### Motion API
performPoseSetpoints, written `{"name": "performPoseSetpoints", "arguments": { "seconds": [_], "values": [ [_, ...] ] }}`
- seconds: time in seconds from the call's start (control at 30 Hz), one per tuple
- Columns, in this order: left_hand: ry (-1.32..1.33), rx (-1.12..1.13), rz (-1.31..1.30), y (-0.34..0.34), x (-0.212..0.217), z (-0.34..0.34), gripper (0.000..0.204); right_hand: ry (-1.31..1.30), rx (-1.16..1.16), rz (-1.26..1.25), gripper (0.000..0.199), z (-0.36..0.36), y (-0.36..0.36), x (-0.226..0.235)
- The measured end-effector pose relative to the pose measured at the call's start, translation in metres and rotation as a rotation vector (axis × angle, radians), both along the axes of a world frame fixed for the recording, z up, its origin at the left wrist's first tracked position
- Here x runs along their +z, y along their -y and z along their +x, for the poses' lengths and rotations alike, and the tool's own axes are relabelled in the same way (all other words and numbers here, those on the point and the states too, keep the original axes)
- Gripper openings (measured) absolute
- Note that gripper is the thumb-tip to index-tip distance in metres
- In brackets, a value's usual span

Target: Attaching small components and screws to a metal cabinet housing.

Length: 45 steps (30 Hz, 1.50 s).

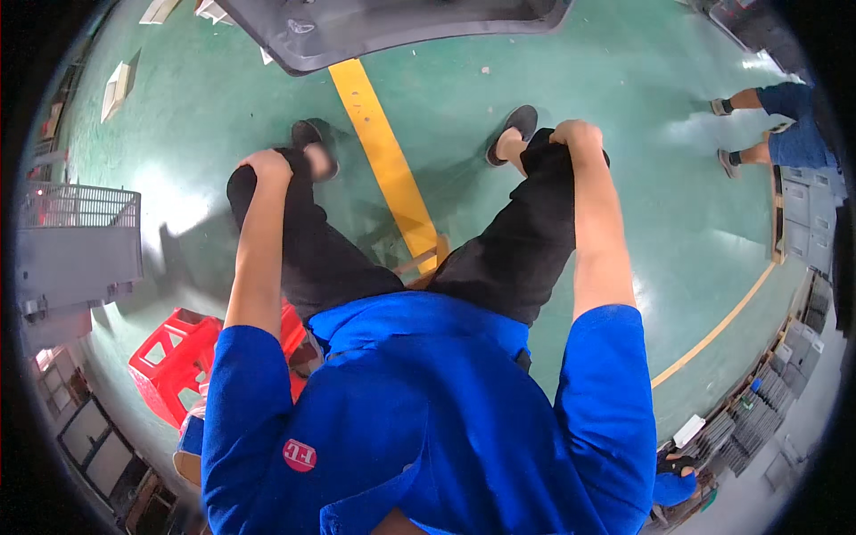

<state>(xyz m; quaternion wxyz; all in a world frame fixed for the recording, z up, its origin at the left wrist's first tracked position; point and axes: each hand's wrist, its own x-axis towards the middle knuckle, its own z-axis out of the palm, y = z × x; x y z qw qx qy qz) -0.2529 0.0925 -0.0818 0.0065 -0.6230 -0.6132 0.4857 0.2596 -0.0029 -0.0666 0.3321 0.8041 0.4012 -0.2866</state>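
Observation:
I sit with my knees apart, in black trousers (508, 254) and a blue short-sleeved top. My left hand (267, 164) lies at the left knee, its fingers curled over the trouser leg. At the other knee, my right hand (578, 135) is closed on the black cloth, which bunches beside it. The fingertips of both hands are partly hidden. Both arms reach forward nearly straight. Beyond my dark shoes (514, 131) stands a large dark grey moulded part (392, 40), cut off by the top edge; neither hand touches it.
A red plastic stool (174, 357) stands at my left, near a grey cart-like crate (85, 236). A yellow stripe (383, 156) crosses the green floor between my feet. At far right another person (794, 125) stands near grey boxes (802, 214); stacked grey parts (740, 428) lie lower right.

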Motion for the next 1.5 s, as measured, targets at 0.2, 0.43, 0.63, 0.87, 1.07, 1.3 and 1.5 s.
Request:
{"name": "performPoseSetpoints", "arguments": {
  "seconds": [0.2,0.43,0.63,0.87,1.07,1.3,1.5],
  "values": [
    [0.009,0.052,0.135,0.015,-0.006,0.002,0.042,-0.009,0.203,0.174,0.054,0.018,0.010,-0.022],
    [-0.033,0.197,-0.001,0.018,-0.010,0.021,0.045,0.038,0.156,0.025,0.049,0.017,-0.002,-0.023],
    [0.393,0.382,-0.032,-0.030,0.025,-0.005,0.057,-0.050,0.131,0.031,0.055,0.075,0.018,-0.069],
    [0.996,0.772,0.036,-0.050,0.021,-0.095,0.060,-0.128,0.208,0.100,0.059,0.116,0.010,-0.094],
    [1.048,0.738,0.125,-0.037,0.044,-0.111,0.056,-0.075,0.280,0.098,0.058,0.095,-0.003,-0.092],
    [0.916,0.578,0.177,-0.034,0.049,-0.094,0.052,-0.074,0.287,0.086,0.058,0.115,-0.012,-0.106],
    [0.609,0.379,0.191,-0.011,0.042,-0.057,0.048,-0.053,0.343,0.220,0.059,0.084,-0.002,-0.083]
  ]
}}
